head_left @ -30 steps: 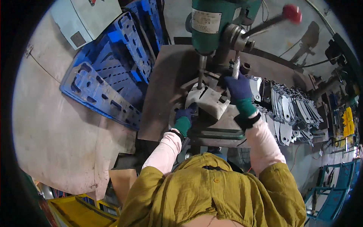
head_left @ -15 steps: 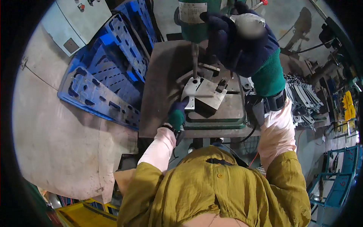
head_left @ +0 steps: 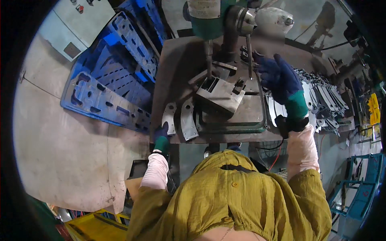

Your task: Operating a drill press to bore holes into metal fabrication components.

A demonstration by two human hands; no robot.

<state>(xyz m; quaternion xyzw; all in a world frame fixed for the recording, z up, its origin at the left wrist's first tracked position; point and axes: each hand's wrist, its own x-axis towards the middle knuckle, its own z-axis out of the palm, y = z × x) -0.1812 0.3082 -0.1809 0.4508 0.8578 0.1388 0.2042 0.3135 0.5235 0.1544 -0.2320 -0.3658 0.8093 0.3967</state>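
At the table's left front edge, my left hand, in a dark blue glove with a green cuff, is closed on the lower end of a curved flat metal plate with a hole at its far end. A second similar plate lies just right of it. My right hand, gloved alike, hovers with fingers spread, holding nothing, beside the drill press lever. Between my hands a slotted metal block fixture sits on the press base, under the green drill press head and its spindle.
Many flat metal plates lie heaped at the table's right, some close below my right hand. Blue plastic pallets stand left of the table. A light grey cabinet is at the far left, a blue rack at the right.
My left hand has moved left and nearer with metal from the fixture; two plates now lie left of it. My right hand has left the press handle and come down rightward, opening.
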